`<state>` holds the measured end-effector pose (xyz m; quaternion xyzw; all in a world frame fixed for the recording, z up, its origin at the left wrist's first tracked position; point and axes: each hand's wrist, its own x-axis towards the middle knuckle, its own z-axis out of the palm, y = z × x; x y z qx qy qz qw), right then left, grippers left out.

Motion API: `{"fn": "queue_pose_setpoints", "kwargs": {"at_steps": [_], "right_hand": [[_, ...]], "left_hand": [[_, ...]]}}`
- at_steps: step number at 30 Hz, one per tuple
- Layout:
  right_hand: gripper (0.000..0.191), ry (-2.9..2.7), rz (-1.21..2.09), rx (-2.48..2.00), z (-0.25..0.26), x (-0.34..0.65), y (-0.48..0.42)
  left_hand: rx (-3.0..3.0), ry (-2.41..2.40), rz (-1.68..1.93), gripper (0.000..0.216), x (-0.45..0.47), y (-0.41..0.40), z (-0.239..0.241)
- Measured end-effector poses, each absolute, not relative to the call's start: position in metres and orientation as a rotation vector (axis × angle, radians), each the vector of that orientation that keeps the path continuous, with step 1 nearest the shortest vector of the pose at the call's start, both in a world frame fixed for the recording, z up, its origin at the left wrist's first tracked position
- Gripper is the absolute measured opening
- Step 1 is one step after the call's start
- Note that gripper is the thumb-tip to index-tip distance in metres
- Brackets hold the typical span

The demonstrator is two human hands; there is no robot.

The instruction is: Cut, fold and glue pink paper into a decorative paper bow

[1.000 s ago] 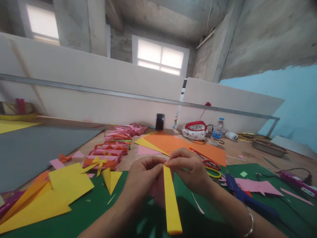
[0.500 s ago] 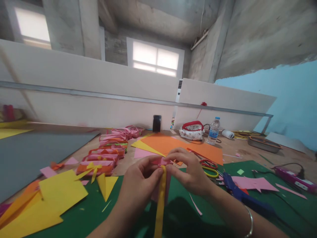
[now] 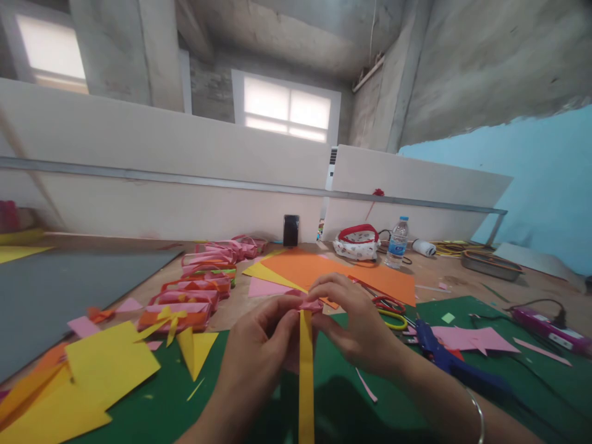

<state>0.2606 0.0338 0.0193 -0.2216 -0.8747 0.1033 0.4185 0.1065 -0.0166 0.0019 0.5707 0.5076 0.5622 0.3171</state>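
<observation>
Both my hands meet above the green mat. My left hand and my right hand pinch the top of a long yellow foam strip together with a small pink folded piece. The strip hangs straight down toward me between the two hands. Fingers of both hands are closed on the pink piece and the strip's upper end. A bracelet sits on my right wrist.
Yellow foam sheets lie at left, orange sheets behind my hands. A row of pink-and-orange paper baskets runs back left. Scissors, a blue glue gun, pink scraps, a water bottle and a phone lie to the right and back.
The yellow strip has swung from slanting right to hanging straight down. My hands have tightened around the pink piece at its top, and the view has shifted slightly.
</observation>
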Motion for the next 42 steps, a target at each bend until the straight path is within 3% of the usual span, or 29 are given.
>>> {"fn": "queue_pose_setpoints", "kwargs": {"at_steps": [6, 10, 14, 28, 42], "right_hand": [[0.015, -2.211, 0.144, -0.457, 0.015, 0.261, 0.038], [0.010, -2.119, 0.318, -0.543, 0.014, 0.258, 0.038], [0.011, -2.108, 0.464, -0.603, 0.015, 0.255, 0.035], [0.017, -2.106, 0.232, -0.637, 0.011, 0.250, 0.025], [0.017, -2.100, 0.393, -0.691, 0.006, 0.247, 0.032]], "left_hand": [[1.546, 1.423, 1.480, 0.018, 0.107, -0.016, 0.002], [1.471, 1.311, 1.488, 0.015, 0.108, -0.012, -0.005], [1.333, 1.286, 1.476, 0.017, 0.109, -0.009, -0.010], [1.259, 1.257, 1.523, 0.011, 0.112, -0.011, -0.010], [1.191, 1.254, 1.473, 0.016, 0.116, -0.014, 0.001]]}}
